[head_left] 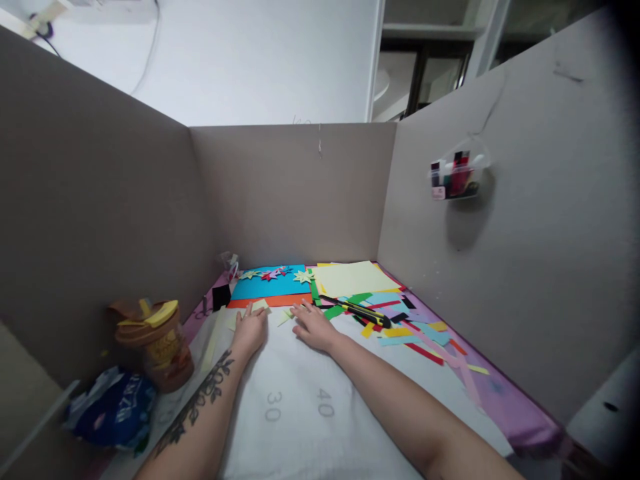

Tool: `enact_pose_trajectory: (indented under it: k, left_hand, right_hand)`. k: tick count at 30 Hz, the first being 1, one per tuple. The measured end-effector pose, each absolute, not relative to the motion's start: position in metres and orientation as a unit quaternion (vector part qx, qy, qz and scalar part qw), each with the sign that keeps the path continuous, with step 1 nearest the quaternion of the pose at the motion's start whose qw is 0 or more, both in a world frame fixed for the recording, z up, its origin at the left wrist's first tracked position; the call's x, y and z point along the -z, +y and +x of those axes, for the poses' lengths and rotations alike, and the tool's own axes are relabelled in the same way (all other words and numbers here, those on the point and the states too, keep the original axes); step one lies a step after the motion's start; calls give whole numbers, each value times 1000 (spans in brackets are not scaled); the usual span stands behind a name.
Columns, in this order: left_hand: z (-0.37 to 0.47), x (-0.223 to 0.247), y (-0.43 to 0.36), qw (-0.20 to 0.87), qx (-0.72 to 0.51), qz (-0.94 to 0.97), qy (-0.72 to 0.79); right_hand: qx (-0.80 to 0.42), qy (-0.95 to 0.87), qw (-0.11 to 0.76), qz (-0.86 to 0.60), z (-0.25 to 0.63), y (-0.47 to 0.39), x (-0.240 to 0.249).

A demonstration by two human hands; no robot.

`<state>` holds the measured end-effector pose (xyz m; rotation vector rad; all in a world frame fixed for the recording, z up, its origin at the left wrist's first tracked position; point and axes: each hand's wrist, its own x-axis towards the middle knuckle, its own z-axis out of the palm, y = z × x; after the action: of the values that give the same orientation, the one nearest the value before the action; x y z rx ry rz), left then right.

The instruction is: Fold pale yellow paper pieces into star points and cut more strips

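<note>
My left hand [251, 330] lies on the white sheet [295, 373] with its fingers stretched forward, touching a small pale yellow paper piece [261, 305]. My right hand [316, 327] rests a little to the right, fingers apart and flat. Between the two hands sits a small pale green paper piece with pointed ends [285, 317], close to my right fingertips. A long pale strip [214, 340] runs along the left of my left hand. Beyond the hands, folded paper stars, one pale [303, 277] and one red [270, 275], lie on blue paper [273, 288].
A yellow-black utility knife [367, 313] lies among colored paper scraps [400, 332] at right. Pale yellow sheets [350, 279] are stacked behind. On the left stand a brown lidded cup [167, 353] and a blue packet [115, 408]. Grey panels [295, 193] enclose three sides; a clear container [456, 177] hangs right.
</note>
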<state>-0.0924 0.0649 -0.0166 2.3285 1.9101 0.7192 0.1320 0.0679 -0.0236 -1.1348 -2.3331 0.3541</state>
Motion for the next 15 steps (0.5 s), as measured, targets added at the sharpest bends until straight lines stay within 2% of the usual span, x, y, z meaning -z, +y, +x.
enact_pose_trajectory:
  k: [2, 5, 8, 11, 15]
  left_hand:
    - [-88, 12, 62, 69, -348, 723, 594]
    - [-77, 10, 56, 268, -524, 587, 555]
    - [-62, 13, 48, 449, -569, 465, 508]
    - [-48, 14, 39, 485, -554, 470, 487]
    - [-36, 6, 25, 489, -545, 497, 466]
  right_hand:
    - [-137, -843, 320, -409, 132, 67, 24]
    - [-186, -774, 439, -417, 130, 65, 26]
    - [-318, -679, 517, -413, 129, 60, 27]
    - [-412, -623, 542, -385, 130, 53, 27]
    - [-427, -613, 544, -383, 139, 42, 23]
